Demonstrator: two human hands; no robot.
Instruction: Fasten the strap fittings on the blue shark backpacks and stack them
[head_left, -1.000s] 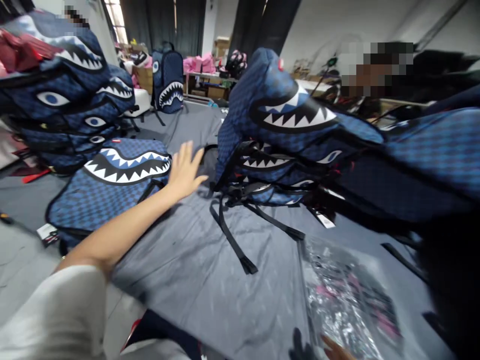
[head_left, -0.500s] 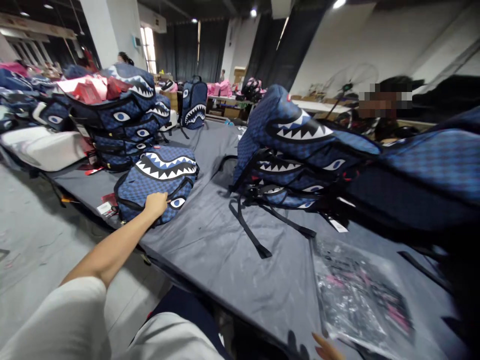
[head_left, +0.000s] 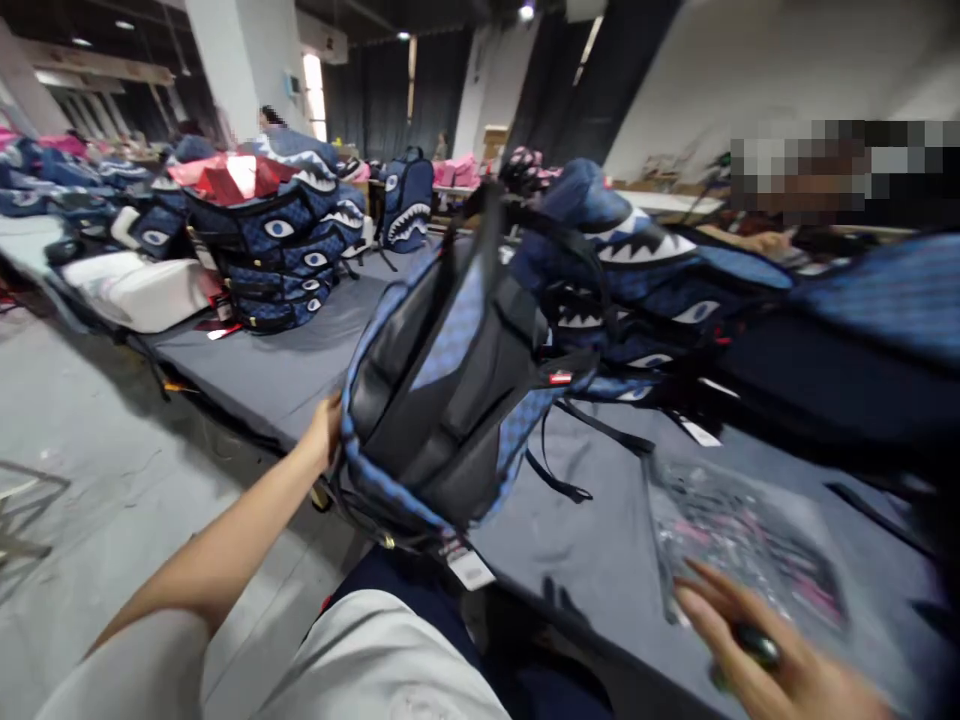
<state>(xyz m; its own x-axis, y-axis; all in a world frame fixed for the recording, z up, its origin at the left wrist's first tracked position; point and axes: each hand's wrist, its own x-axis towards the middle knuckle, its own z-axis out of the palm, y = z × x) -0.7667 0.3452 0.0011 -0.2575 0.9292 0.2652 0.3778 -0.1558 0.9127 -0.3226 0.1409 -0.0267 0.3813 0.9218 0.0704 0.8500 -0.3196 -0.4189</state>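
Observation:
My left hand [head_left: 324, 430] grips the side edge of a blue checked backpack [head_left: 457, 400], lifted and tilted. Its black padded back and straps face up, and a white tag [head_left: 471, 568] hangs from its lower end. The gripping fingers are mostly hidden behind the bag. At lower right my right hand [head_left: 772, 640], blurred, is partly closed around a small dark green object [head_left: 757, 645] I cannot identify. It is over the front of a clear plastic bag [head_left: 742, 540] with black and pink contents.
Stacked shark-mouth backpacks [head_left: 637, 270] lie right of the lifted one, with loose straps [head_left: 559, 480]. Another stack [head_left: 270, 270] stands at left, topped by red packets [head_left: 232, 178]. A backpack [head_left: 409, 200] stands upright at the back. A person's arm [head_left: 750, 240] shows behind the right stack.
My left hand moved from open above the table to grasping the left backpack, which is now lifted, turned strap side up and brought rightward. My right hand has come further into view.

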